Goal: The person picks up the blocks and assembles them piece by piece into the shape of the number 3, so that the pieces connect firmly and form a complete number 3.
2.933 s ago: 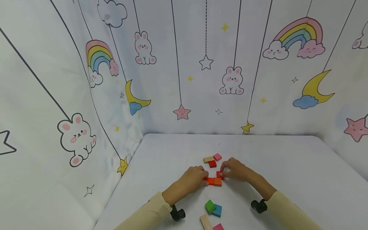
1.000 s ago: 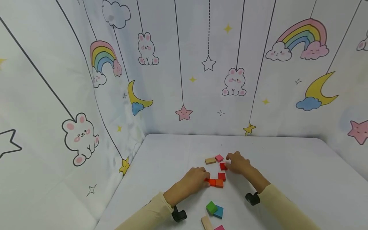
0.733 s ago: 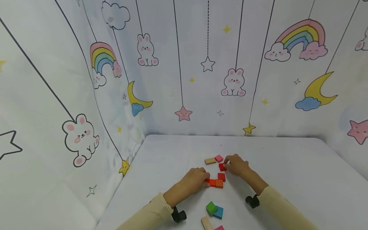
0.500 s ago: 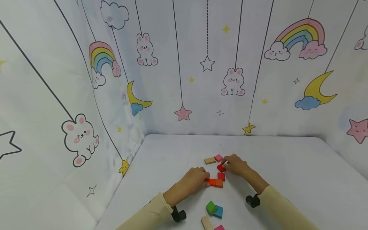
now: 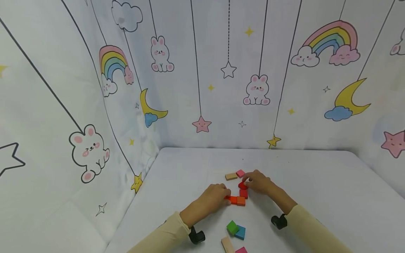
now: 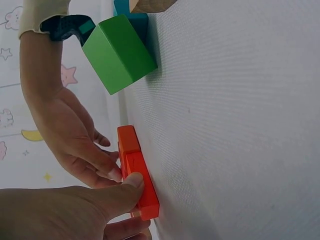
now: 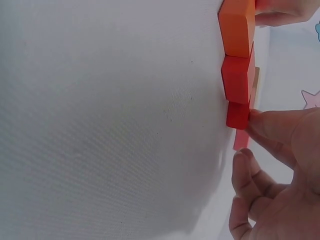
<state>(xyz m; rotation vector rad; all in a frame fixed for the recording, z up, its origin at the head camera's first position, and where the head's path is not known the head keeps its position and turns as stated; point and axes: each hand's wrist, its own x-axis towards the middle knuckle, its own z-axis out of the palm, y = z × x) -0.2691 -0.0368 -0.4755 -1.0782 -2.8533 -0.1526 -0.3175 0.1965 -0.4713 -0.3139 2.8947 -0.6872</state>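
My left hand (image 5: 213, 198) rests at the near end of a short chain of wooden blocks. Its thumb presses the face of a red-orange block (image 6: 148, 200), with fingers curled behind. An orange block (image 5: 241, 201) adjoins that one on the right, and a red block (image 5: 243, 194) stands beyond the orange. My right hand (image 5: 260, 182) pinches a second red block (image 5: 242, 185) at the chain's far end; in the right wrist view its thumb touches that block (image 7: 237, 116). The other fingers hang loosely curled. Part of the red-orange block is hidden by the left hand.
Farther back lie a pale wood block (image 5: 231, 176) and a pink block (image 5: 240, 173). Nearer sit a green block (image 5: 232, 227), a blue block (image 5: 240, 232), a plain wood plank (image 5: 227, 245) and a pink block (image 5: 241, 250). A printed curtain (image 5: 202, 95) surrounds the white table (image 5: 300, 168).
My right hand has gone from the nearer red block to the farther one, which has shifted right, then turned and slid back toward the nearer red block. My left hand stays in place.
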